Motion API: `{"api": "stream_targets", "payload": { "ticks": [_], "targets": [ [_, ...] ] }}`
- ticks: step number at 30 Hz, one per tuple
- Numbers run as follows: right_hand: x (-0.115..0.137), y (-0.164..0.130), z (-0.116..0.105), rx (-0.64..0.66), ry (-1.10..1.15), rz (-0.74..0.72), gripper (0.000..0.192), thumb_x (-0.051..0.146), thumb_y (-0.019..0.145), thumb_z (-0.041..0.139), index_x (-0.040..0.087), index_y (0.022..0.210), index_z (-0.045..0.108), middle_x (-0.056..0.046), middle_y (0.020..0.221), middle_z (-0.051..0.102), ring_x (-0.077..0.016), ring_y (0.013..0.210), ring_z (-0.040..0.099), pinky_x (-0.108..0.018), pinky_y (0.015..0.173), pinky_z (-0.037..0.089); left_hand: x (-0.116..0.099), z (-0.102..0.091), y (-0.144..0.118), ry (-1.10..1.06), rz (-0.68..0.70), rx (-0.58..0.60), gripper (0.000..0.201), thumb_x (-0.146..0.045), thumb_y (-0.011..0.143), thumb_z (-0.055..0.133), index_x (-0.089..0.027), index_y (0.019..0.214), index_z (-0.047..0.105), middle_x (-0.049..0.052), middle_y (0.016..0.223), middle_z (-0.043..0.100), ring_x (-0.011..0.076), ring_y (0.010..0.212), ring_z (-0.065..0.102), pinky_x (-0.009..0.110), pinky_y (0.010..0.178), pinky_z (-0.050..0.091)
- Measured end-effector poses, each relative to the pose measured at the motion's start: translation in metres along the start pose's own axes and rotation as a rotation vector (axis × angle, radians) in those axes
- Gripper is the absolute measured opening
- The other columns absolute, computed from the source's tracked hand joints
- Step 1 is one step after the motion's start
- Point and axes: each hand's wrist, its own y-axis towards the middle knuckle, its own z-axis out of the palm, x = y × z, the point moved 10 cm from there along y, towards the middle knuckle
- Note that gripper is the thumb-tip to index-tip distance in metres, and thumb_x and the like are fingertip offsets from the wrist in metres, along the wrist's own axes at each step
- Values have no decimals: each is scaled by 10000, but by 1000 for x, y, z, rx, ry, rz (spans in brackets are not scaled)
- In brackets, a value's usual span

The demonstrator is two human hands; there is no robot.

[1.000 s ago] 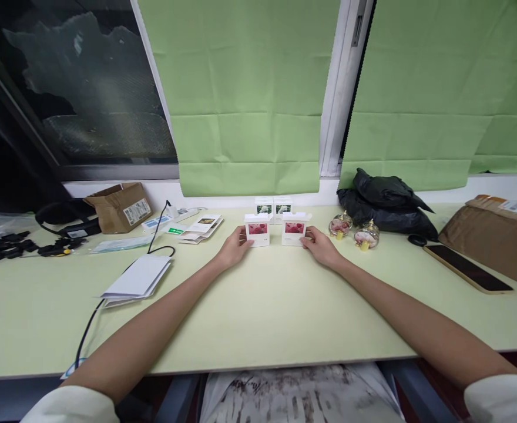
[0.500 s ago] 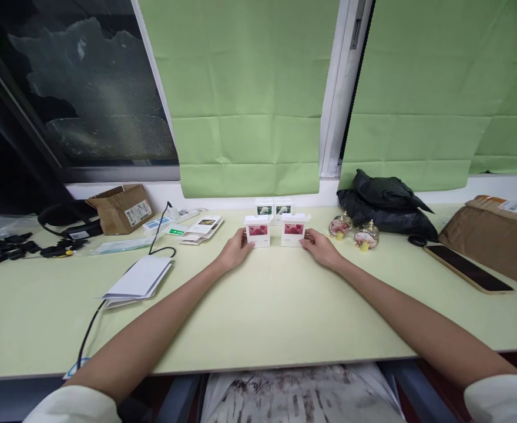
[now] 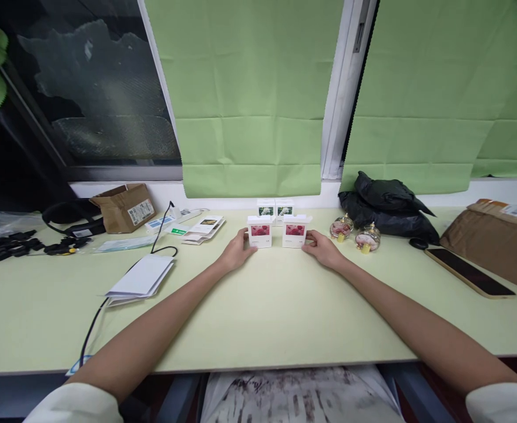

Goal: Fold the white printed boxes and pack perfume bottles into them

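Note:
Two small white boxes with red flower pictures stand upright side by side on the table, a narrow gap between them. My left hand (image 3: 236, 251) is curled at the outer edge of the left white box (image 3: 260, 239), its thumb low by the front corner. At the outer edge of the right white box (image 3: 294, 239) is my right hand (image 3: 324, 249), thumb also low in front. Fingers behind the boxes are partly hidden. Top flaps on both appear raised. Just behind them stand two more white boxes (image 3: 266, 210) with white-flower pictures, partly covered.
Right of my right hand stand two ornate bottles (image 3: 341, 227), with black plastic bags (image 3: 386, 205) behind. Farther right lie a phone (image 3: 467, 272) and a brown package (image 3: 496, 244). Folded white papers (image 3: 141, 276), a black cable (image 3: 91, 323) and an open carton (image 3: 124, 208) are leftward.
Both thumbs have slid down and outward off the fronts of the flower boxes. The boxes stay in the same place on the table; the view has shifted slightly.

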Motion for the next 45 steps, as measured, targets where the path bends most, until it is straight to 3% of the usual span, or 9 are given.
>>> {"api": "stream_targets", "payload": {
  "ticks": [3, 6, 9, 13, 17, 22, 29, 39, 45],
  "targets": [
    [1, -1, -8, -25, -39, -2, 464, 240, 879, 701, 203, 1329, 596, -137, 1406, 699, -159, 769, 731, -314, 743, 597, 4, -6, -2, 25, -9, -28, 819, -385, 851, 768, -184, 1523, 346, 170, 1424, 618, 323, 1325, 606, 497, 1145, 471],
    [8, -1, -30, -104, -97, -20, 480, 236, 920, 618, 217, 1395, 547, -133, 1404, 685, -178, 808, 719, -355, 803, 586, 3, -15, -6, 25, -2, -75, 837, -381, 829, 787, -201, 1511, 338, 164, 1425, 580, 317, 1282, 610, 497, 1100, 496],
    [23, -6, -70, -309, -245, -81, 474, 247, 941, 550, 200, 1412, 530, -146, 1367, 663, -217, 871, 695, -438, 939, 552, -16, -30, -12, -26, 92, -184, 692, -298, 861, 725, -241, 1452, 371, 135, 1430, 546, 281, 1233, 615, 473, 1051, 516],
    [30, -20, -123, -634, -445, -77, 558, 266, 907, 537, 146, 1448, 480, -227, 1455, 506, -315, 1172, 632, -472, 1008, 518, -45, -62, -29, -117, 215, -466, 491, -176, 901, 609, -279, 1337, 408, 95, 1401, 520, 226, 1179, 606, 407, 974, 528],
    [4, -22, -142, -694, -448, 94, 593, 255, 866, 558, 149, 1441, 460, -209, 1377, 580, -319, 1209, 614, -475, 1050, 495, -60, -74, -41, -103, 254, -584, 309, -222, 952, 598, -262, 1216, 442, 77, 1223, 539, 201, 1017, 597, 358, 850, 526],
    [-10, -11, -133, -542, -534, 191, 528, 237, 930, 520, 148, 1448, 470, -199, 1324, 683, -316, 1132, 671, -443, 999, 516, -78, -62, -45, -39, 321, -481, 207, -261, 990, 566, -252, 1167, 459, 50, 1055, 545, 184, 888, 579, 328, 771, 508],
    [-13, -6, -130, -486, -641, 216, 424, 212, 962, 535, 119, 1376, 558, -210, 1231, 726, -320, 1105, 681, -406, 950, 513, -102, -37, -51, 66, 449, -305, 111, -271, 1016, 514, -254, 1114, 462, 33, 1041, 557, 150, 777, 555, 303, 703, 476],
    [-13, 4, -130, -454, -722, 192, 224, 170, 953, 564, 130, 1131, 694, -170, 1140, 684, -277, 1039, 661, -365, 906, 503, -100, -16, -52, 76, 416, -155, 188, -324, 994, 537, -263, 1164, 486, 30, 1155, 584, 124, 746, 589, 269, 658, 494],
    [0, 0, -121, -429, -741, 134, 199, 183, 977, 543, 147, 1126, 669, -162, 1170, 651, -265, 962, 653, -355, 837, 500, -100, -8, -51, 159, 387, -57, 183, -370, 1010, 505, -269, 1160, 527, 8, 1056, 650, 137, 725, 602, 283, 682, 490]
  ]
}}
